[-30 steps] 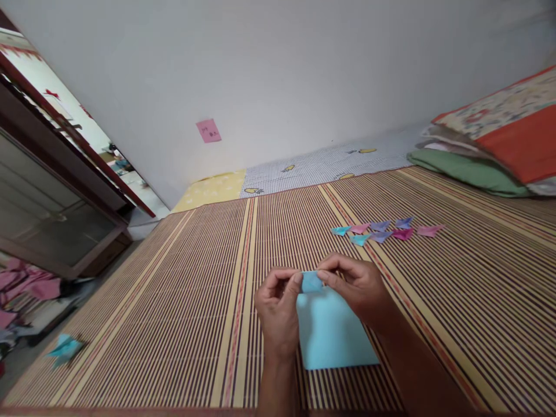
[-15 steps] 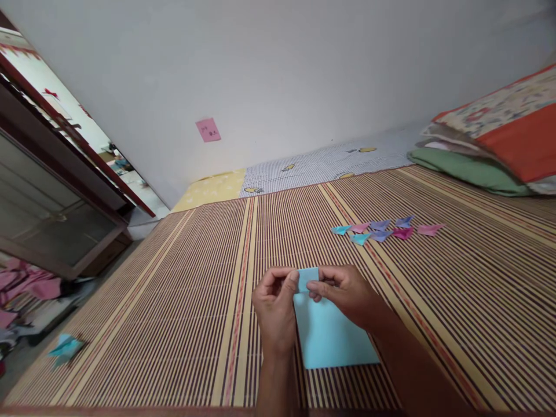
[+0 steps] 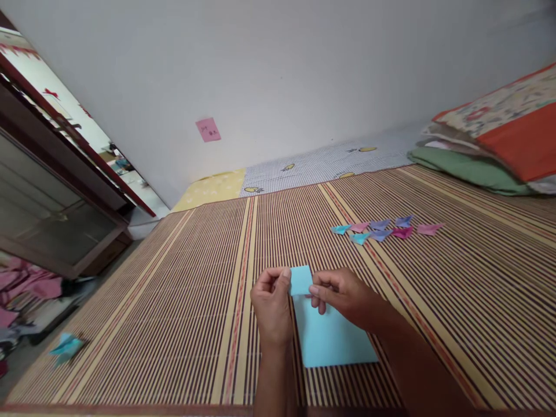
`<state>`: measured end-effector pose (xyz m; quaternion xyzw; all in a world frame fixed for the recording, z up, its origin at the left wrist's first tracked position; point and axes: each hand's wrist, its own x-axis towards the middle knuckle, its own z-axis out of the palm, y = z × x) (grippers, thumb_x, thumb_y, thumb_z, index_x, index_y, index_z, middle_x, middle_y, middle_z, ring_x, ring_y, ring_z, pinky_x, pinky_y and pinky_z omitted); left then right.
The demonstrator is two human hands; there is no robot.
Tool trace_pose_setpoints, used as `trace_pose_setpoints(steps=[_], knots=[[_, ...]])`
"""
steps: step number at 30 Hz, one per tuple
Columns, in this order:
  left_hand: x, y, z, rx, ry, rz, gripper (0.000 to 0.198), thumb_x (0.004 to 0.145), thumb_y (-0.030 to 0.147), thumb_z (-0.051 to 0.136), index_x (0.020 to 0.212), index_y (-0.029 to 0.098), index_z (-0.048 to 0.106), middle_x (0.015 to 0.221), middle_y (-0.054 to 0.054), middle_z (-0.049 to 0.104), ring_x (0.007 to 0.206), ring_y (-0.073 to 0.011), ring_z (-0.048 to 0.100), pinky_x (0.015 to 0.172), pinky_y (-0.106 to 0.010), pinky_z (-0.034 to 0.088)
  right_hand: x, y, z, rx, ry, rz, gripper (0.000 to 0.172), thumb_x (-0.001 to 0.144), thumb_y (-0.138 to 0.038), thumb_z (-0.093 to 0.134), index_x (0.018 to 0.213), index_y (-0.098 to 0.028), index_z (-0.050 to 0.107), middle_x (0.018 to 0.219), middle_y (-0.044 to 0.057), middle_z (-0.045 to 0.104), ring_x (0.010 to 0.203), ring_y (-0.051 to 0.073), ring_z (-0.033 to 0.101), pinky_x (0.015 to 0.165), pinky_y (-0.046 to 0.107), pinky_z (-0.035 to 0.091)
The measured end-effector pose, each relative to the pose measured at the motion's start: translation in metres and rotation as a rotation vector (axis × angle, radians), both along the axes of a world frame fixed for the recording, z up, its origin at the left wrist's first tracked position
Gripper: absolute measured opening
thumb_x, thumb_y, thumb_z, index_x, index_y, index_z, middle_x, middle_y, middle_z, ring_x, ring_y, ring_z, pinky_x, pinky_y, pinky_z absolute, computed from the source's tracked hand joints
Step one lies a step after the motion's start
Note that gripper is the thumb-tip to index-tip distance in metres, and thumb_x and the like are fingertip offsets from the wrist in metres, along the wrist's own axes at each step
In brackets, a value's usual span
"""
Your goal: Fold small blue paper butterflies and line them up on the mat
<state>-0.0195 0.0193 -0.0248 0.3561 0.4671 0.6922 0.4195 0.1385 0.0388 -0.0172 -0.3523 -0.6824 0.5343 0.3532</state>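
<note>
A small square of light-blue folded paper point(image 3: 300, 280) is held up between both hands. My left hand point(image 3: 273, 298) pinches its left edge between thumb and fingers. At the lower right corner, the thumb and fingertips of my right hand point(image 3: 343, 295) close on the same paper. Below it, a larger light-blue sheet point(image 3: 334, 341) lies flat on the striped bamboo mat point(image 3: 195, 313); its upper part is partly hidden by my right hand.
Several small folded paper shapes point(image 3: 380, 235) in blue, pink and purple lie in two rows beyond my right hand. Another blue folded paper point(image 3: 67, 347) sits at the mat's left. Folded bedding point(image 3: 512, 145) is stacked at the far right, and a pink note point(image 3: 208, 130) is on the wall.
The small blue paper has shifted slightly left and more of its face shows. My right thumb has slid from its front to its lower right corner. The larger sheet stays put.
</note>
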Motion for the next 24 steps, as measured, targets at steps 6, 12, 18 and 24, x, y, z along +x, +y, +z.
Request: trace_pose_setpoints(steps=[6,12,18,24], knots=[[0.004,-0.002,0.003,-0.034,0.098,-0.135,0.022,0.077,0.033,0.079,0.073,0.015,0.068,0.063,0.002,0.061,0.058,-0.0108,0.053,0.056,-0.021,0.042,0.006,0.008,-0.006,0.047,0.081,-0.193,0.034,0.093,-0.042,0.059,0.071,-0.018,0.064,0.065,-0.002,0.057,0.061,0.012,0.05,0.055,0.024,0.037],[0.008,-0.003,-0.001,-0.063,0.164,-0.193,0.02,0.077,0.033,0.078,0.074,0.015,0.071,0.065,0.0,0.064,0.06,-0.0125,0.056,0.059,-0.023,0.043,0.001,0.008,-0.015,0.031,0.065,-0.138,0.033,0.086,-0.043,0.07,0.067,-0.017,0.06,0.06,-0.006,0.042,0.056,0.01,0.036,0.05,0.023,0.026],[0.008,-0.001,0.002,-0.025,0.07,-0.198,0.024,0.081,0.035,0.076,0.095,0.016,0.071,0.079,-0.002,0.068,0.068,-0.0125,0.06,0.064,-0.023,0.048,0.0,0.009,-0.013,-0.135,0.179,-0.212,0.034,0.082,-0.05,0.07,0.073,-0.018,0.063,0.059,-0.004,0.05,0.052,0.011,0.043,0.047,0.023,0.031],[0.011,-0.004,0.01,-0.011,0.089,-0.285,0.023,0.074,0.029,0.082,0.085,0.016,0.067,0.074,-0.002,0.069,0.07,-0.0146,0.065,0.067,-0.025,0.051,-0.005,0.011,-0.012,-0.196,0.331,-0.391,0.036,0.076,-0.053,0.075,0.072,-0.019,0.064,0.058,-0.003,0.056,0.048,0.012,0.046,0.048,0.025,0.037]])
